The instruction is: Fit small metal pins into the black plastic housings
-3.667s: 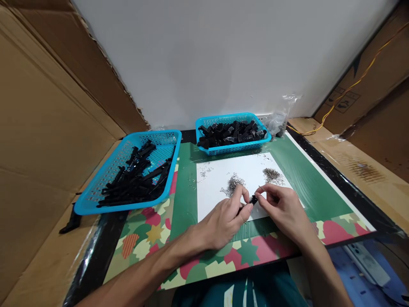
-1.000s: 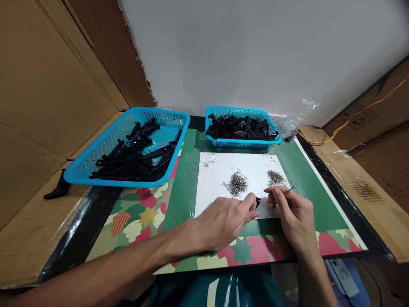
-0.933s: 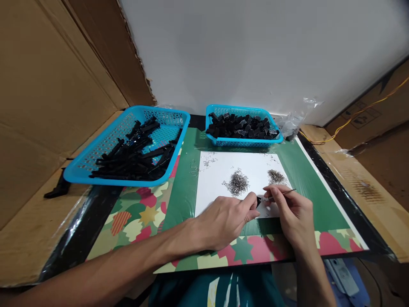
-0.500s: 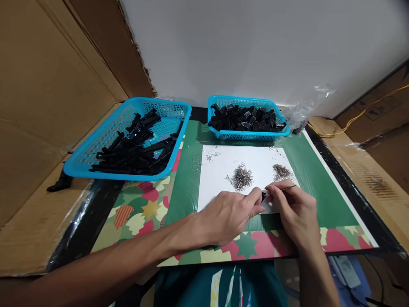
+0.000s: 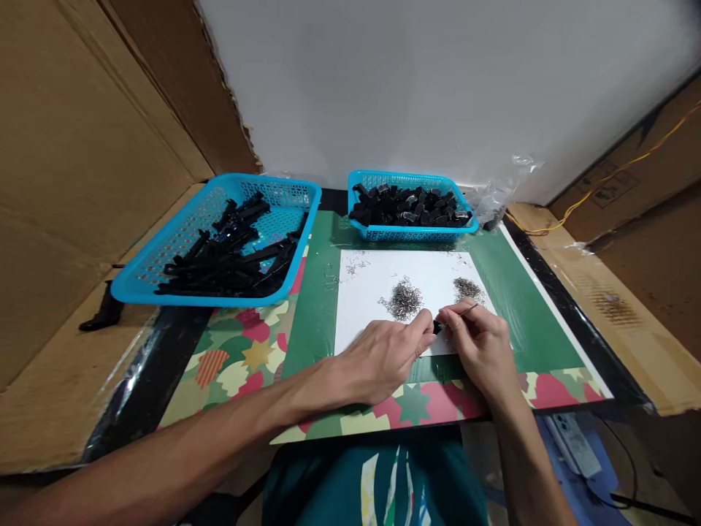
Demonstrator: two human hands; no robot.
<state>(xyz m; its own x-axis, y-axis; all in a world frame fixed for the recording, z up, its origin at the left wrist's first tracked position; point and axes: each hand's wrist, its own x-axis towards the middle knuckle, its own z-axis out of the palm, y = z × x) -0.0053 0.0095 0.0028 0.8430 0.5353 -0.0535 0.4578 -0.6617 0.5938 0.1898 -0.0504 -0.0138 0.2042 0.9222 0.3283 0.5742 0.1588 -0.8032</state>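
My left hand [image 5: 386, 358] is closed, pinching a small black plastic piece [image 5: 437, 327] between thumb and fingertips above the front of the white sheet [image 5: 358, 314]. Just right of it, my right hand [image 5: 482, 340] grips a thin metal tool [image 5: 469, 310], its rear end sticking out past the fingers. The tool's tip is at the black piece; whether they touch is too small to tell. Beyond my hands lies a heap of tiny metal springs or wire bits [image 5: 405, 299], and a smaller heap [image 5: 466, 289] sits to its right.
A blue basket [image 5: 123, 286] at left holds long black plastic parts. Another blue basket [image 5: 361, 231] at the back holds small black pieces. A clear plastic bag [image 5: 496, 199] stands beside it. Cardboard walls [image 5: 82, 131] flank the table, and a phone [image 5: 572, 446] lies below right.
The whole view has shifted slightly, so the table and hands appear a little further left. Both hands keep the same hold on the black piece and the thin tool.
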